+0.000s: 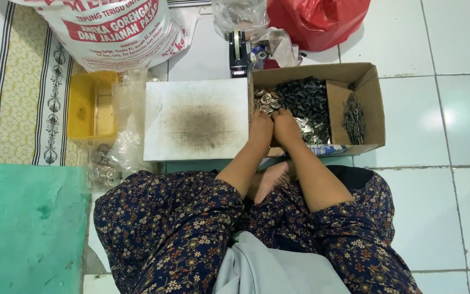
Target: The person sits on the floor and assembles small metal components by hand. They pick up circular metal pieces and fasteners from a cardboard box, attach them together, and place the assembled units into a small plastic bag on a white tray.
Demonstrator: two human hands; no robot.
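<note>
Floral-print lap and grey cloth (278,269) fill the bottom of the view; person sits on the white tiled floor (452,179), forearms reaching forward and slightly right into a cardboard box (368,81). Left hand (260,126) and right hand (285,126) lie side by side, touching, at the box's near-left part. Both palms down, fingers curled into the contents; cannot tell whether either actually grips a piece. Round silver metal discs (266,100) lie just beyond the left hand's fingertips, in the box's left corner. Pile of small black parts (307,100) sits just beyond the right hand, mid box. Shiny flat metal bits (314,130) just right of the right hand. Bundle of thin dark nails or pins (353,117) at the box's right end, well apart from both hands, long axis running away from the person. Left hand nearer the discs, right hand nearer the black parts. Left of the box, touching it: white board with a dark smudge (197,120). Further left, a yellow tray (91,106) and clear bags of discs (104,169).
</note>
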